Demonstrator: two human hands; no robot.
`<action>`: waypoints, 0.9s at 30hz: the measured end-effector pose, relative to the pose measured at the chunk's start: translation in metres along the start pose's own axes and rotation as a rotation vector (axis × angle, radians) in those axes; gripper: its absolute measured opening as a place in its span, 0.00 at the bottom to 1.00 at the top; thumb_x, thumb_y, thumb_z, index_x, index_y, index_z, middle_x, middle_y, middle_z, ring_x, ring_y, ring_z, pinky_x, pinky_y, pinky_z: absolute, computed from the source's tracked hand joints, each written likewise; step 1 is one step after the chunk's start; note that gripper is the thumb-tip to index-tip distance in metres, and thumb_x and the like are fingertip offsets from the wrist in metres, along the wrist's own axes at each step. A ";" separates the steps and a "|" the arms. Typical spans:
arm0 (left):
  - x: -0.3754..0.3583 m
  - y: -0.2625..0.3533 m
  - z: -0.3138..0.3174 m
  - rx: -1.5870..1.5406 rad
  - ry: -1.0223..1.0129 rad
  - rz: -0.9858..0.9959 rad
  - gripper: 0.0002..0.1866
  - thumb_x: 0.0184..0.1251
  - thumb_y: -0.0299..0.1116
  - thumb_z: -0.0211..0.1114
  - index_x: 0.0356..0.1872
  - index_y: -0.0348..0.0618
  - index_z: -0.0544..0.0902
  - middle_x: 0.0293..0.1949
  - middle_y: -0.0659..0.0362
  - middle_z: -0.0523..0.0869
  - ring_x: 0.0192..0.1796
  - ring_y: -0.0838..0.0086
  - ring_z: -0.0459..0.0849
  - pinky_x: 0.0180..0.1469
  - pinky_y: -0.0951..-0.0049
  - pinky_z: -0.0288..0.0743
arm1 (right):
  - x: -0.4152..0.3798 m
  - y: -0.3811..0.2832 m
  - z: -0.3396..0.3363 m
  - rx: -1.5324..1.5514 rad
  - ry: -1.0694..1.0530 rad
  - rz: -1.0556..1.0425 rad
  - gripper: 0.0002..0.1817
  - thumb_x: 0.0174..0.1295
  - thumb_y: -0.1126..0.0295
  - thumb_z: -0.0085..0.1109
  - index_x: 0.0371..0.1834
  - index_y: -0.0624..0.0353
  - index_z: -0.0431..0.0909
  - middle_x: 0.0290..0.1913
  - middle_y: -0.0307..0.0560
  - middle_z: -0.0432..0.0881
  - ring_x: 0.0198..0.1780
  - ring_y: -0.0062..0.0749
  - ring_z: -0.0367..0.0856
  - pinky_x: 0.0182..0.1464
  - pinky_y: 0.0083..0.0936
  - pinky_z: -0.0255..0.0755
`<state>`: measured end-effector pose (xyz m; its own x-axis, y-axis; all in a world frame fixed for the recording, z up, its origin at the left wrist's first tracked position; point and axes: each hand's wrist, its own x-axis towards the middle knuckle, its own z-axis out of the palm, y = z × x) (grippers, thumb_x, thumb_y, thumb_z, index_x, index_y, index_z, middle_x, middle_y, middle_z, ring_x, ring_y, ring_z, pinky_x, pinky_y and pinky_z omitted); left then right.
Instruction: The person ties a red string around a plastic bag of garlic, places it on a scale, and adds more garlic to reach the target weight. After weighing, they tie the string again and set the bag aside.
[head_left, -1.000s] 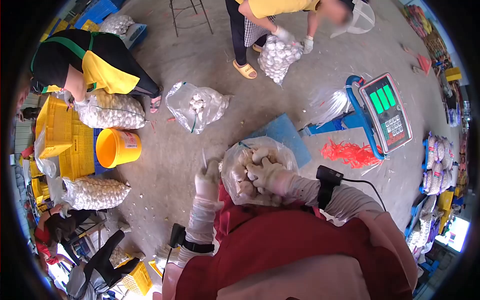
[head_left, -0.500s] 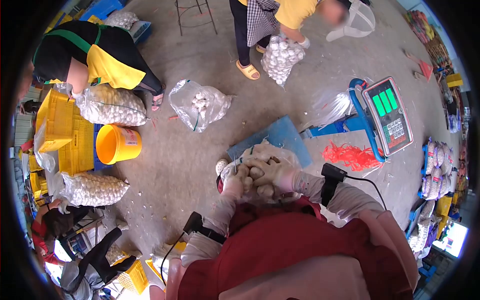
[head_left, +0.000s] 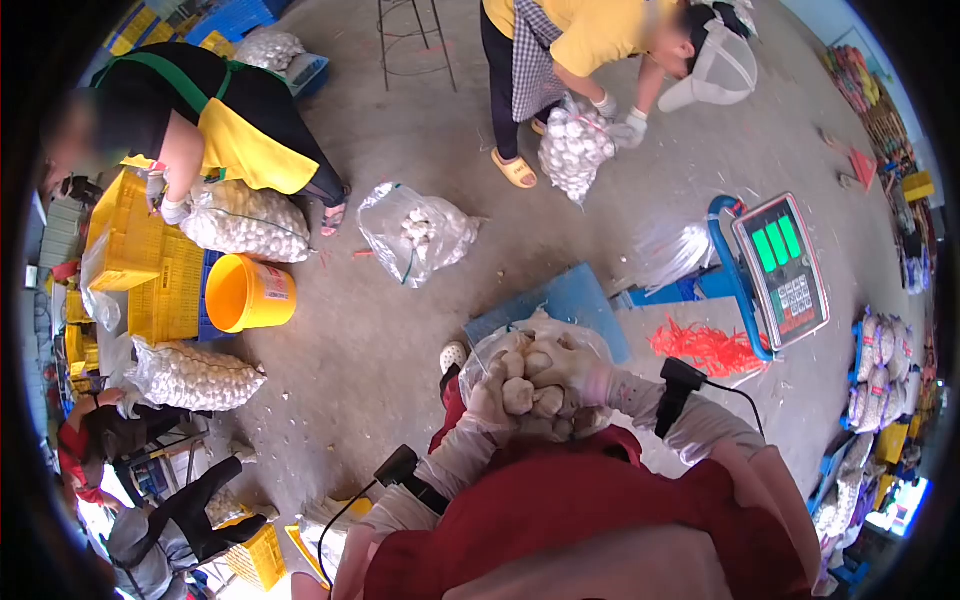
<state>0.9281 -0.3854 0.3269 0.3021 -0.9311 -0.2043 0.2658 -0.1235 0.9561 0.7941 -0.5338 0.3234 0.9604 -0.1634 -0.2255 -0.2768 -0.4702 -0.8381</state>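
Bright yellow on the round bucket, folks, and yellow again on the stacked crates! Flat blue across the platform, vivid red-orange in the strands, glowing green digits on the scale display, black-and-white checks down the apron, deep red sweeping over the near garment!

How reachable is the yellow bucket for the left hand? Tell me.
Probably not from here: the left hand is at the garlic bag, and the yellow bucket stands well off across the floor.

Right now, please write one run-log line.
left hand: touching garlic bulbs | right hand: touching bulbs | clear bag: open, around bulbs | scale display: lit green
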 end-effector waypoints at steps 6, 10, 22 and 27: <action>0.010 0.002 -0.009 -0.806 -0.085 -0.503 0.24 0.74 0.46 0.47 0.68 0.54 0.65 0.63 0.59 0.73 0.61 0.65 0.73 0.64 0.61 0.69 | -0.003 0.030 0.018 -0.378 0.131 -0.234 0.19 0.49 0.57 0.64 0.46 0.44 0.83 0.50 0.44 0.75 0.59 0.43 0.69 0.62 0.40 0.62; 0.004 0.020 -0.025 -0.007 -0.166 -0.022 0.24 0.69 0.37 0.58 0.64 0.44 0.69 0.59 0.56 0.75 0.57 0.67 0.77 0.61 0.64 0.73 | 0.004 -0.007 -0.017 0.052 0.120 -0.210 0.18 0.50 0.61 0.68 0.45 0.49 0.81 0.44 0.45 0.79 0.51 0.41 0.75 0.55 0.36 0.70; 0.057 0.051 -0.131 -1.101 0.015 -0.313 0.21 0.71 0.47 0.54 0.60 0.50 0.73 0.50 0.47 0.80 0.49 0.52 0.81 0.45 0.49 0.80 | 0.093 -0.088 -0.045 1.333 0.136 0.169 0.10 0.61 0.62 0.61 0.32 0.52 0.71 0.30 0.35 0.71 0.26 0.17 0.70 0.27 0.16 0.66; 0.169 0.002 -0.241 -1.039 0.389 -0.528 0.17 0.71 0.45 0.50 0.51 0.45 0.76 0.46 0.52 0.81 0.47 0.53 0.80 0.49 0.39 0.76 | 0.239 -0.036 -0.027 1.470 0.006 0.399 0.10 0.60 0.60 0.62 0.28 0.50 0.73 0.21 0.33 0.71 0.15 0.18 0.66 0.15 0.17 0.60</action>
<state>1.2005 -0.4599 0.2433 0.1419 -0.6638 -0.7343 0.9875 0.0436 0.1515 1.0326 -0.5794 0.3134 0.8317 -0.0718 -0.5505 -0.2311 0.8569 -0.4608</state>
